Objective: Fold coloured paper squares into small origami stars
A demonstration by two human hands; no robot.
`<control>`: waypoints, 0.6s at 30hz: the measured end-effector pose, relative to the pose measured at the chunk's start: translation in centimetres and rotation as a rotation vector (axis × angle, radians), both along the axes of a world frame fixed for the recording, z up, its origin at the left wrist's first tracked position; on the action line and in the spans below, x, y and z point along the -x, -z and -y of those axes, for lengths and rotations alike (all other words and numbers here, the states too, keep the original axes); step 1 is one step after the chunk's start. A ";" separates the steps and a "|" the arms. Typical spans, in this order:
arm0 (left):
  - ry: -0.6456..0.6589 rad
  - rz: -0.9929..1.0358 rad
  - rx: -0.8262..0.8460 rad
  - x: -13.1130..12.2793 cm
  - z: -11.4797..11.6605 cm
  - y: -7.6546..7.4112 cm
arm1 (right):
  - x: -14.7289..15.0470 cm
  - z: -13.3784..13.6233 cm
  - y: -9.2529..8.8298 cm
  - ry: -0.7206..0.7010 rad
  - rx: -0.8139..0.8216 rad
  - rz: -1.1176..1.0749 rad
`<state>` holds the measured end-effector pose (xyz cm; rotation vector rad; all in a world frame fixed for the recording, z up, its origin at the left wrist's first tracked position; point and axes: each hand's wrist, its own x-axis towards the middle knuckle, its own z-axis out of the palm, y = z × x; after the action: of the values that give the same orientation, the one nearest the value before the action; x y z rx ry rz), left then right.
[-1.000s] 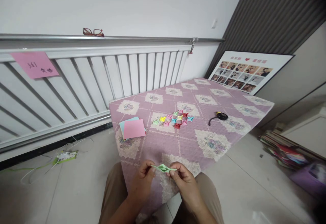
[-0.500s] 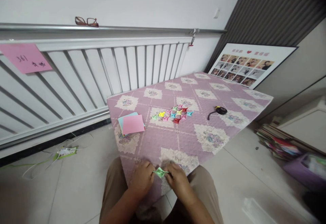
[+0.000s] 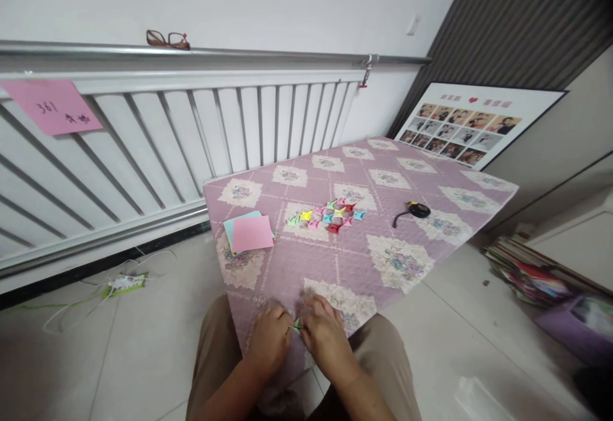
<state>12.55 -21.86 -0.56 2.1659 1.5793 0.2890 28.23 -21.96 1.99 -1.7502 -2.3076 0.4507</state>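
Note:
A small folded piece of green paper (image 3: 297, 325) is pinched between my two hands at the near edge of the table, mostly covered by the fingers. My left hand (image 3: 271, 335) grips its left side. From the right, my right hand (image 3: 325, 328) closes over the other side, its outer fingers somewhat blurred. Farther up lies a cluster of small folded paper pieces (image 3: 327, 218) in green, yellow, pink, blue and red. A stack of square paper sheets (image 3: 252, 233), pink on top with light blue beneath, rests at the left.
The table (image 3: 297, 267) wears a purple patterned cloth. A black tape measure (image 3: 419, 209) with a strap lies on its right side. Behind stands a white radiator (image 3: 282, 121), and glasses (image 3: 167, 39) sit on the pipe above. A photo board (image 3: 479, 124) leans at the far right.
My right hand has moved left over the green paper, which now shows far less between the fingers. The left hand stays nearly in place. The whole view has shifted slightly.

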 end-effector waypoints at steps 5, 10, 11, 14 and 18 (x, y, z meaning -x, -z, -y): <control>-0.026 0.052 0.036 -0.3 0.3 0.5 | 0.8 -0.1 1.1 0.054 0.035 0.059; -0.018 0.172 0.035 0.5 -0.6 1.1 | 0.3 -0.6 2.2 0.072 -0.008 0.055; -0.037 0.179 0.024 1.0 -1.3 1.0 | 0.0 -0.9 2.1 0.082 -0.022 0.051; -0.153 0.132 -0.063 2.7 -4.6 0.6 | -1.5 -2.1 1.3 0.063 -0.089 0.042; -0.234 0.048 -0.135 3.8 -8.7 0.0 | -4.1 -5.0 -0.2 0.045 -0.174 0.085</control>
<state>8.74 -13.14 -0.58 2.0543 1.8351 0.5300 32.32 -16.95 2.15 -1.7641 -2.2815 0.1652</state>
